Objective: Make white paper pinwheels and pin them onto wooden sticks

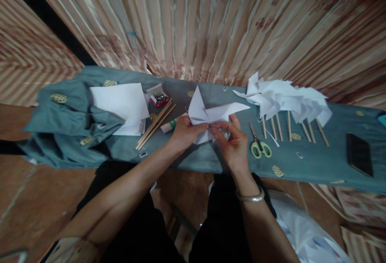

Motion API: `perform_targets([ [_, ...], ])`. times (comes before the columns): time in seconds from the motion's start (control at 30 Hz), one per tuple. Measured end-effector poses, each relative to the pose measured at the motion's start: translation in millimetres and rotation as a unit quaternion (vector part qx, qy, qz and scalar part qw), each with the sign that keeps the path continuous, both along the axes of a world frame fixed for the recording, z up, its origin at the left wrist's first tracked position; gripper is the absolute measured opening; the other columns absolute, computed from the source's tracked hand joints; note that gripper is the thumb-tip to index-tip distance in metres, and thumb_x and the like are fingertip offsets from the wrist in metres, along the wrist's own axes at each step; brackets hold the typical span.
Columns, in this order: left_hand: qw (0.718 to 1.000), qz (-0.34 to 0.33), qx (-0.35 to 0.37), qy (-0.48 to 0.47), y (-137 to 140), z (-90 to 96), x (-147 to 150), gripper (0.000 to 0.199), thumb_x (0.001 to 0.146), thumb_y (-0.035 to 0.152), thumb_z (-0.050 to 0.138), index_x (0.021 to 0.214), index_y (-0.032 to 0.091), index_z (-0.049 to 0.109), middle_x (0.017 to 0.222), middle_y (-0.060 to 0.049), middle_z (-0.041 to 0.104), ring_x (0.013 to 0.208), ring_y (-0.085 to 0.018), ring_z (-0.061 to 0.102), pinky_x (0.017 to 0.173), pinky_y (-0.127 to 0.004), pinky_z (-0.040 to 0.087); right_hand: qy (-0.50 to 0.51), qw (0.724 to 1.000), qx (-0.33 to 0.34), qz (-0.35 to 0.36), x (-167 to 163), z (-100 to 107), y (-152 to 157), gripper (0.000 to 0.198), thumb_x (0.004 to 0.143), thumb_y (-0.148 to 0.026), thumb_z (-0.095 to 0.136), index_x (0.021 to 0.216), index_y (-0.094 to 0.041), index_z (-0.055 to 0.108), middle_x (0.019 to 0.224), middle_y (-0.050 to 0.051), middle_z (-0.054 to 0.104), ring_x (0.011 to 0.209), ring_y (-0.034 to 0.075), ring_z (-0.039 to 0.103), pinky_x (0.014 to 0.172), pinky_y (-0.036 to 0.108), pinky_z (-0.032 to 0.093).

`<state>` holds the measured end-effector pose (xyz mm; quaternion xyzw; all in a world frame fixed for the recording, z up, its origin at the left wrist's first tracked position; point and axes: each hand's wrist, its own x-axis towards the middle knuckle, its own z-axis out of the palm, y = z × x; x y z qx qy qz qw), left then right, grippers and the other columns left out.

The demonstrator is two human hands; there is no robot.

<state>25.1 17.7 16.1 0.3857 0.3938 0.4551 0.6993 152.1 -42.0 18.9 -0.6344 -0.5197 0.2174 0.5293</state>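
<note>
Grey-green cloth [193,161] is exposed along its near edge, side room limited by a tube [169,126] beside the left hand [182,132] and scissors [257,140] beside the right hand [233,141], with the paper pinwheel [216,114] clamped under the left thumb, its centre pinched by right thumb and index.

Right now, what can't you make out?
In the head view:
White-and-green tube: partly hidden by the left hand.
Paper pinwheel: middle partly covered by the right hand.
Shiny pieces: too small to identify.
Light-blue thing: cut off by the right edge.
</note>
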Motion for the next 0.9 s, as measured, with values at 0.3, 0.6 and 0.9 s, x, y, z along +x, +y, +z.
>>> perform_targets([
  [0.3, 0.999, 0.007, 0.002, 0.034, 0.8, -2.4, 0.6, 0.017, 0.056, 0.018, 0.077, 0.071, 0.012, 0.073, 0.069, -0.001, 0.072, 0.061, -0.014, 0.062, 0.061, -0.025, 0.050, 0.022, 1.000, -0.005, 0.010, 0.3, 1.1, 0.4, 0.005, 0.078, -0.029, 0.069, 0.079, -0.024, 0.072, 0.118, 0.004, 0.063, 0.129, 0.025, 0.047, 0.111, 0.044, 0.033],
  [0.6, 0.999, -0.001, 0.024, 0.040, 1.4, -1.9, -0.5, 0.012, 0.056, 0.015, 0.076, 0.068, 0.013, 0.072, 0.065, 0.001, 0.070, 0.059, -0.012, 0.060, 0.059, -0.024, 0.048, 0.022, 1.000, 0.000, 0.016, 1.4, -0.2, 0.7, 0.006, 0.078, -0.029, 0.068, 0.078, -0.024, 0.071, 0.117, 0.004, 0.062, 0.126, 0.025, 0.049, 0.110, 0.043, 0.034],
  [0.9, 0.997, -0.010, 0.039, 0.067, 1.4, -0.4, -2.2, 0.007, 0.059, 0.014, 0.074, 0.064, 0.012, 0.071, 0.061, 0.001, 0.067, 0.055, -0.010, 0.056, 0.055, -0.022, 0.045, 0.017, 1.000, -0.005, 0.020, -0.1, 2.4, 0.5, 0.005, 0.079, -0.027, 0.066, 0.076, -0.023, 0.068, 0.108, 0.004, 0.061, 0.115, 0.023, 0.053, 0.103, 0.040, 0.039],
])
